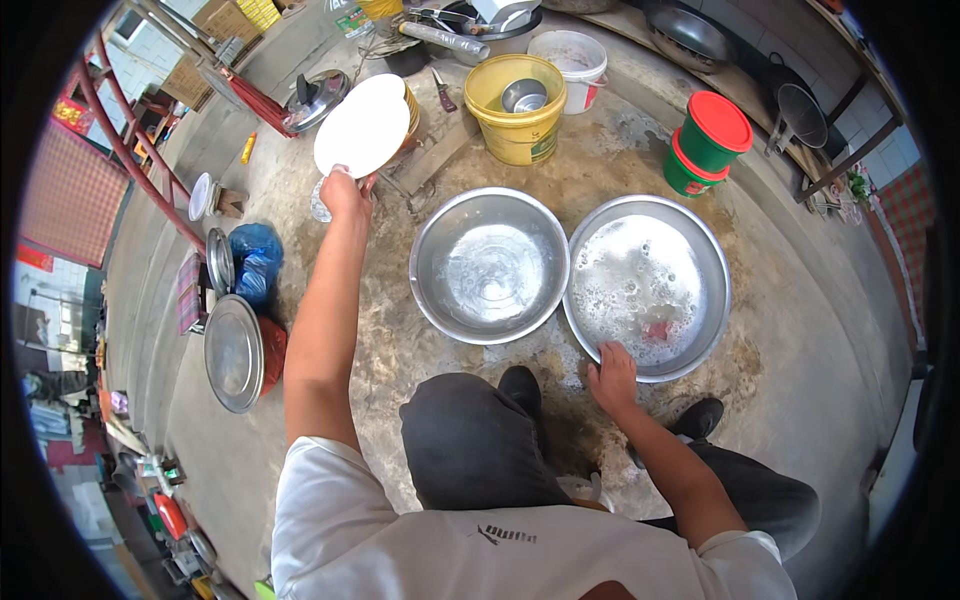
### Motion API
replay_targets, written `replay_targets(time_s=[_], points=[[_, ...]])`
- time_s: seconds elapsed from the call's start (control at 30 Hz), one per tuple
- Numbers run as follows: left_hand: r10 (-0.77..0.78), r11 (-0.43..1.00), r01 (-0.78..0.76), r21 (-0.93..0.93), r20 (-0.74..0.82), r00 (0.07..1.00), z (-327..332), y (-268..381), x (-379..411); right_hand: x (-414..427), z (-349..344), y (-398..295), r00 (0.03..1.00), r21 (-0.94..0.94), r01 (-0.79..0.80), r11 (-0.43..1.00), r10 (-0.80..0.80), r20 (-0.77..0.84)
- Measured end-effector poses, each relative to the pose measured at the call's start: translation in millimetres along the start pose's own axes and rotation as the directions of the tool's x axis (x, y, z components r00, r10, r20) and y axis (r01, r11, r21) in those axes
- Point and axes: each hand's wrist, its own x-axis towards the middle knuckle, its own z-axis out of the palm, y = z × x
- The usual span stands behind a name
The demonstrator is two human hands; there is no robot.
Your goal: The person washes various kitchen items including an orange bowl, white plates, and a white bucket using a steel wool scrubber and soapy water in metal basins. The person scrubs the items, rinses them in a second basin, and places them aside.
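My left hand [347, 193] grips the near edge of a white plate [363, 126], held tilted at the upper left. Behind the plate, the edges of a stack of yellowish-brown bowls [412, 112] show in part. My right hand [616, 377] rests at the near rim of a metal basin [721, 300] of sudsy water, its fingers just over the edge. In the suds lies a small reddish thing [657, 331], too blurred to name. A second metal basin [491, 274], holding what looks like clear water, stands against the first on its left.
Beyond the basins stand a yellow bucket [514, 135] with a metal bowl [523, 96] inside, a white bucket [574, 67] and two stacked green tubs [709, 142] with red lids. A knife [445, 93] lies on the floor. Metal lids [234, 354] and a blue plastic bag [256, 262] are at left.
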Motion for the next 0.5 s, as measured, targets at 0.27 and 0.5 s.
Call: replay_targets(time_s=[0.27,0.5], points=[[0.087,0.995,-0.076,0.072,-0.175,0.981,65.5,5.5,134.5,-1.6,0.7,-1.5,0.997,-0.016,0.072,0.997,-0.072,-0.013],[-0.049,0.985,-0.002,0.170,0.296,0.954,-7.5,-61.2,302.2,18.6,-16.4,10.3,0.985,0.257,0.077,0.963,-0.034,-0.169]])
